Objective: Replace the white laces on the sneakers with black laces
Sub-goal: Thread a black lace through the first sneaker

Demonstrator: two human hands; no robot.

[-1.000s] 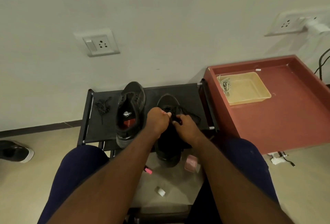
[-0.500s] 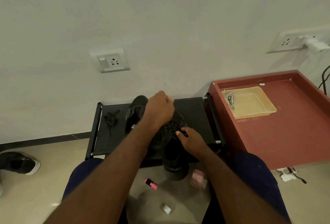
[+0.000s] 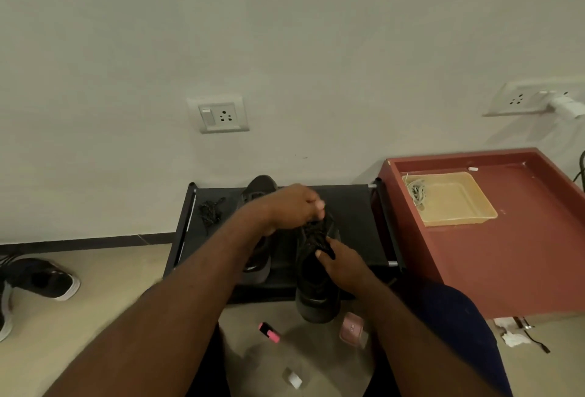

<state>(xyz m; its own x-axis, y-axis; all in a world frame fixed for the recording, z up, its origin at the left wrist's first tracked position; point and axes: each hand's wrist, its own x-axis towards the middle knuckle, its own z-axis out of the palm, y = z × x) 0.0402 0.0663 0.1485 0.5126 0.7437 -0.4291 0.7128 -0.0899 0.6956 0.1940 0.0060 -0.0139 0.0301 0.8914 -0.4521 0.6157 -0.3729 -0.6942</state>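
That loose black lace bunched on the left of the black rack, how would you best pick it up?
Pinch the bunched middle of the black lace from straight above. It lies in a flat tangled heap on the rack, apart from the nearest sneaker, so the heap probably gives the fullest grip.

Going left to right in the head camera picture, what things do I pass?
Black-and-white shoe on the floor → loose bundle of black lace → dark grey sneaker → black sneaker being laced → beige plastic tray.
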